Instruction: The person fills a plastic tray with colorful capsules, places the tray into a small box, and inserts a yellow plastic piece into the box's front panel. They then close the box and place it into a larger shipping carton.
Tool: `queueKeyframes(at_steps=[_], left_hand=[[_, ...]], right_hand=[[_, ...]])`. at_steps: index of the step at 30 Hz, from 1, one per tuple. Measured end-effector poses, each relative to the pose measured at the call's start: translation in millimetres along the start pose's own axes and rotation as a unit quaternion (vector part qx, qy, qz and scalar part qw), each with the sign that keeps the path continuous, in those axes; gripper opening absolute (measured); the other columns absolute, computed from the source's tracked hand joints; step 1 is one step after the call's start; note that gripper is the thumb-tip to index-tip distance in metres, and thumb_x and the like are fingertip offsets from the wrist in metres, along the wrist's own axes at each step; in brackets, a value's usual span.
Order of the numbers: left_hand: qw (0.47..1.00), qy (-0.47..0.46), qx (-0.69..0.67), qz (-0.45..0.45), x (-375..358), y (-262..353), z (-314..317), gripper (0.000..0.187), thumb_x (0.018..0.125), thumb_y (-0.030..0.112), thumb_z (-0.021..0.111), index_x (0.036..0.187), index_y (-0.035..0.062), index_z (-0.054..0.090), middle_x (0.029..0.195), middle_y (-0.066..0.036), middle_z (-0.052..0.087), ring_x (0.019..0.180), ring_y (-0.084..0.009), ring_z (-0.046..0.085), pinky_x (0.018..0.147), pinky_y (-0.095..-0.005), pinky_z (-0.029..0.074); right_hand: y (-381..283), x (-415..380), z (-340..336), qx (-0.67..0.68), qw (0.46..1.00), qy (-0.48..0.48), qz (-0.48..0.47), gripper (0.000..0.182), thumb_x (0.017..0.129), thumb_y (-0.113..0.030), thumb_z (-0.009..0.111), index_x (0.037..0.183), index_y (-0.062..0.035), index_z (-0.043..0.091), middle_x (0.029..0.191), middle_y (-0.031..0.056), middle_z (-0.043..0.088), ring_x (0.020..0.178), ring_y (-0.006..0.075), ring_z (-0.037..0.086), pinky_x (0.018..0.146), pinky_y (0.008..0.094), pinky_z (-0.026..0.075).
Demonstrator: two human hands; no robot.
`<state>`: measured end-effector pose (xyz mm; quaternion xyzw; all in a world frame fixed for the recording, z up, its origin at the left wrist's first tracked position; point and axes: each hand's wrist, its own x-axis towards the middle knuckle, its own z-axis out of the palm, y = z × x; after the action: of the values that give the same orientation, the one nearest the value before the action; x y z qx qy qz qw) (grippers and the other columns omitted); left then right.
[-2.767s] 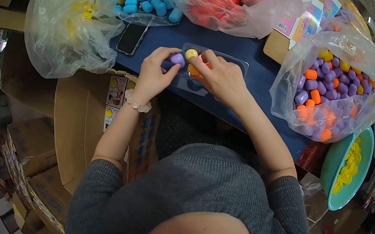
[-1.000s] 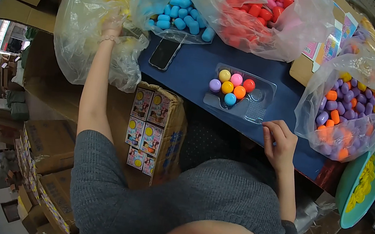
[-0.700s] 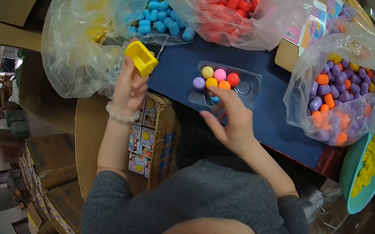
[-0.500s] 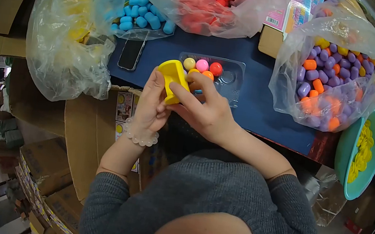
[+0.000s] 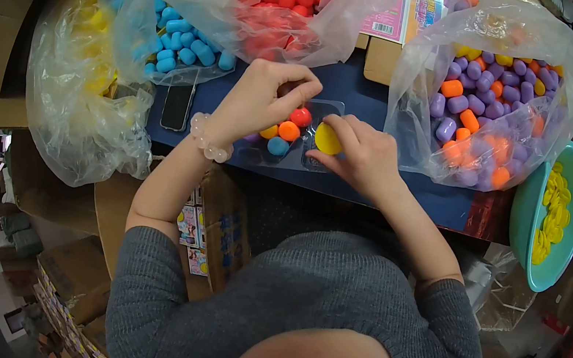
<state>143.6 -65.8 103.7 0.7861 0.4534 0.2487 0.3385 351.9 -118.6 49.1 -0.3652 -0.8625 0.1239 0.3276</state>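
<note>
My left hand (image 5: 265, 98) is raised over the left part of a clear plastic tray (image 5: 323, 105), its fingers curled and thumb near the fingertips; anything between them is hidden. In my right hand (image 5: 364, 154), thumb and fingers pinch a round-faced yellow piece (image 5: 328, 139) above the tray's right part. In the tray are a red ball (image 5: 301, 117), an orange ball (image 5: 288, 131), a blue ball (image 5: 278, 146) and a yellow-orange ball (image 5: 269, 132), with a purple one partly visible at the left.
Behind the hands are bags of blue pieces (image 5: 188, 46) and red pieces (image 5: 287, 1). A bag of yellow pieces (image 5: 86, 82) and a phone (image 5: 177, 106) lie left. Purple and orange pieces (image 5: 486, 105) and a teal basin (image 5: 564, 243) are at right.
My hands have moved apart. The left has left the yellow piece and moved up; the right has carried a yellow piece to the right over the tray. The whole view has shifted somewhat.
</note>
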Motion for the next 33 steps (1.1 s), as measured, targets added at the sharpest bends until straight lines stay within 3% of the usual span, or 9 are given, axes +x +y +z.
queueKeyframes(at_steps=[5, 9, 12, 15, 18, 24, 27, 30, 33], left_hand=[[0.988, -0.033, -0.035, 0.147, 90, 25, 19, 0.021, 0.091, 0.006, 0.054, 0.107, -0.0033, 0.065, 0.086, -0.015, 0.068, 0.076, -0.0171, 0.066, 0.065, -0.029, 0.052], [0.959, 0.028, 0.183, 0.213, 198, -16, 44, 0.04, 0.082, 0.004, 0.051, 0.121, -0.0007, 0.057, 0.104, -0.026, 0.064, 0.099, -0.0398, 0.062, 0.085, -0.0452, 0.05], [0.949, 0.04, 0.266, 0.164, 270, -60, 50, 0.051, 0.082, 0.016, 0.062, 0.13, 0.003, 0.051, 0.116, -0.024, 0.06, 0.107, -0.0401, 0.059, 0.091, -0.0442, 0.049], [0.921, 0.008, 0.297, 0.251, 305, -101, 55, 0.069, 0.075, 0.036, 0.075, 0.131, 0.0045, 0.049, 0.121, -0.022, 0.057, 0.111, -0.0401, 0.056, 0.096, -0.0433, 0.047], [0.925, -0.013, 0.331, 0.188, 311, -90, 43, 0.09, 0.059, 0.05, 0.084, 0.131, 0.0077, 0.05, 0.127, -0.021, 0.055, 0.115, -0.0367, 0.055, 0.099, -0.0421, 0.045], [0.976, -0.078, 0.19, 0.065, 308, -73, 21, 0.056, 0.068, 0.041, 0.082, 0.106, 0.0029, 0.065, 0.096, -0.016, 0.069, 0.092, -0.0303, 0.066, 0.082, -0.038, 0.052], [0.987, 0.112, 0.034, 0.109, 306, -54, -4, 0.025, 0.085, 0.024, 0.066, 0.094, 0.0006, 0.066, 0.085, -0.016, 0.068, 0.08, -0.0293, 0.067, 0.07, -0.038, 0.051], [0.903, 0.329, 0.126, 0.244, 280, -6, -31, 0.016, 0.087, 0.016, 0.061, 0.09, 0.0008, 0.064, 0.078, -0.018, 0.066, 0.071, -0.0334, 0.064, 0.067, -0.0411, 0.049], [0.829, 0.433, 0.166, 0.312, 240, 48, -57, 0.01, 0.086, 0.014, 0.063, 0.087, 0.0039, 0.064, 0.075, -0.014, 0.065, 0.069, -0.0342, 0.062, 0.067, -0.0421, 0.047]], right_hand=[[7, 11, 38, 0.002, 0.995, 0.083, 0.048, 0.051, 0.067, -0.043, 0.08, 0.099, -0.0078, 0.06, 0.088, 0.0066, 0.06, 0.077, 0.024, 0.063, 0.06, 0.0332, 0.051], [14, 13, 51, -0.032, 0.992, 0.002, 0.123, 0.055, 0.064, -0.046, 0.079, 0.096, -0.0072, 0.059, 0.09, 0.0071, 0.057, 0.082, 0.0244, 0.059, 0.065, 0.0329, 0.051], [18, 13, 49, -0.031, 0.99, 0.036, 0.135, 0.057, 0.065, -0.046, 0.079, 0.099, -0.0063, 0.055, 0.101, 0.0101, 0.052, 0.09, 0.0255, 0.055, 0.068, 0.0326, 0.05], [24, 10, 48, 0.001, 0.985, 0.018, 0.169, 0.062, 0.064, -0.049, 0.079, 0.1, -0.0058, 0.055, 0.108, 0.0129, 0.048, 0.094, 0.0283, 0.053, 0.072, 0.0346, 0.05], [28, 3, 50, 0.017, 0.988, 0.012, 0.154, 0.069, 0.065, -0.057, 0.076, 0.105, -0.0055, 0.055, 0.11, 0.0161, 0.047, 0.097, 0.0321, 0.054, 0.079, 0.039, 0.049], [39, 3, 12, 0.062, 0.986, 0.061, 0.145, 0.067, 0.075, -0.047, 0.075, 0.121, -0.0043, 0.051, 0.12, 0.0189, 0.046, 0.109, 0.0368, 0.051, 0.093, 0.0417, 0.045], [60, -1, -20, 0.029, 0.967, 0.17, 0.187, 0.058, 0.085, -0.035, 0.068, 0.128, -0.0026, 0.047, 0.124, 0.0213, 0.048, 0.114, 0.0387, 0.049, 0.096, 0.0438, 0.041], [99, -15, -52, -0.037, 0.918, 0.217, 0.329, 0.061, 0.095, -0.038, 0.054, 0.137, 0.0028, 0.04, 0.125, 0.0261, 0.051, 0.117, 0.0425, 0.049, 0.1, 0.0459, 0.039], [114, -27, -82, 0.064, 0.912, 0.223, 0.338, 0.066, 0.098, -0.043, 0.048, 0.139, 0.0076, 0.037, 0.126, 0.028, 0.054, 0.119, 0.0413, 0.052, 0.101, 0.0439, 0.039]])
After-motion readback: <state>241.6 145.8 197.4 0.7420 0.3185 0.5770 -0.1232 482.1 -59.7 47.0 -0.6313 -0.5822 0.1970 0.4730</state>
